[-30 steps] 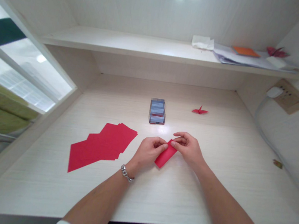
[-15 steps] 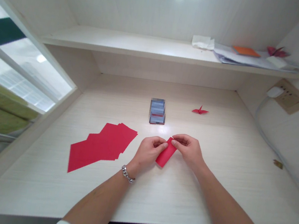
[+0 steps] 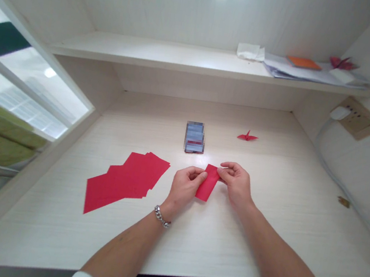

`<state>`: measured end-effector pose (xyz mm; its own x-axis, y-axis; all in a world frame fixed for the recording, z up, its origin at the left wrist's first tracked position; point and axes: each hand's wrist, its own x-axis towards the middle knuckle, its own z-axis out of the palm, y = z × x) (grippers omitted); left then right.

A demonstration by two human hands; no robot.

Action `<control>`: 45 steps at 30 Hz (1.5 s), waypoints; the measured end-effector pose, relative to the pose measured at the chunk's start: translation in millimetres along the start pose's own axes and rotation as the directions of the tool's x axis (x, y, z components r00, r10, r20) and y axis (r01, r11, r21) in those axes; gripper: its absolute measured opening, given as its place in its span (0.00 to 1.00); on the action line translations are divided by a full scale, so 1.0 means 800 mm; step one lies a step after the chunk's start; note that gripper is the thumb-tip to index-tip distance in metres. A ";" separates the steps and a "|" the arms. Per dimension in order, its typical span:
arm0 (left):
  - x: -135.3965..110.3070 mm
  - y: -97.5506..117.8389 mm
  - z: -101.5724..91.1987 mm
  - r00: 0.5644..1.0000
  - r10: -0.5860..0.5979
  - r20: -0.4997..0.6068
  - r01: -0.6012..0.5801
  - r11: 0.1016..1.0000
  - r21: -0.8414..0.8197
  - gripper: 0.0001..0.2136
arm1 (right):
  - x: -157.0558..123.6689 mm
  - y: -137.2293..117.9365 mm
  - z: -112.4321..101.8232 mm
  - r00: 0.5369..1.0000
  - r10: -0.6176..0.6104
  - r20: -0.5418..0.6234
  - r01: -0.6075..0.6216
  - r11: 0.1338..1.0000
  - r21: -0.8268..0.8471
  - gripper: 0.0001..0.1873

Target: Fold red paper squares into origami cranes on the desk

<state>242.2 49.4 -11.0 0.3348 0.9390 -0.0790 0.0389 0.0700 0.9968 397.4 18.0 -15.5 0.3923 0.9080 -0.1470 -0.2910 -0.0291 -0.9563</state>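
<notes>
- fingers of the left hand (image 3: 184,187) pinch the left edge of the folded red paper (image 3: 206,188), thumb on top.
- thumb and fingertips of the right hand (image 3: 236,184) close on its upper right corner; the other fingers curl beyond that corner.
- the piece sits between the two hands, over the near middle of the tabletop (image 3: 59,242), tilted a little from upright in view. whether it lies flat or is slightly raised, i cannot tell.
- done so far, as i judge it: this piece is down to a narrow rectangle, smaller than the loose sheets, so some folding seems finished. it looks like an early stage, with no points or wings formed. how many layers it has is too small to tell.
- left undone: the fanned red sheets (image 3: 130,174), to the left and apart from the hands, lie flat and look unfolded.
- one small red folded figure (image 3: 247,137), winged and finished-looking, sits beyond the right hand, well apart from it.
- a blurred dark rectangular object (image 3: 195,137) lies beyond the left hand, touching neither hand nor paper.
</notes>
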 end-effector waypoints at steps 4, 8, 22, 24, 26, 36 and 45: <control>0.000 0.002 -0.001 0.999 0.022 -0.047 -0.022 1.000 0.011 0.11 | -0.001 -0.001 0.003 0.996 0.082 0.046 -0.084 0.996 0.036 0.23; 0.002 0.000 -0.003 0.997 0.023 -0.069 -0.023 1.000 -0.002 0.11 | -0.002 0.001 0.004 0.986 0.147 0.082 -0.147 0.989 0.000 0.18; 0.004 -0.004 0.003 0.995 -0.091 -0.048 0.082 0.983 -0.165 0.13 | 0.000 0.006 0.001 0.997 0.059 0.045 -0.054 0.992 -0.112 0.18; 0.004 -0.003 0.003 0.992 -0.118 -0.033 0.110 0.978 -0.175 0.13 | 0.002 0.008 -0.001 0.999 0.035 0.031 -0.031 0.990 -0.140 0.18; 0.004 -0.001 0.002 0.991 -0.133 -0.034 0.125 0.977 -0.175 0.13 | 0.003 0.010 -0.002 0.999 0.040 0.033 -0.035 0.990 -0.140 0.18; 0.005 -0.003 -0.001 0.990 -0.134 -0.047 0.124 0.977 -0.174 0.13 | 0.002 0.016 -0.001 0.987 0.107 0.120 -0.089 0.985 -0.145 0.18; 0.002 -0.007 0.001 0.994 -0.089 0.069 0.098 0.984 -0.146 0.13 | 0.000 0.008 -0.002 0.996 -0.009 0.086 0.019 0.993 -0.116 0.17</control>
<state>243.0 50.2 -16.6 0.3938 0.9038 -0.1677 -0.0663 0.2099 0.9755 397.0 17.1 -22.1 0.3187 0.9408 -0.1159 -0.1801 -0.0600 -0.9818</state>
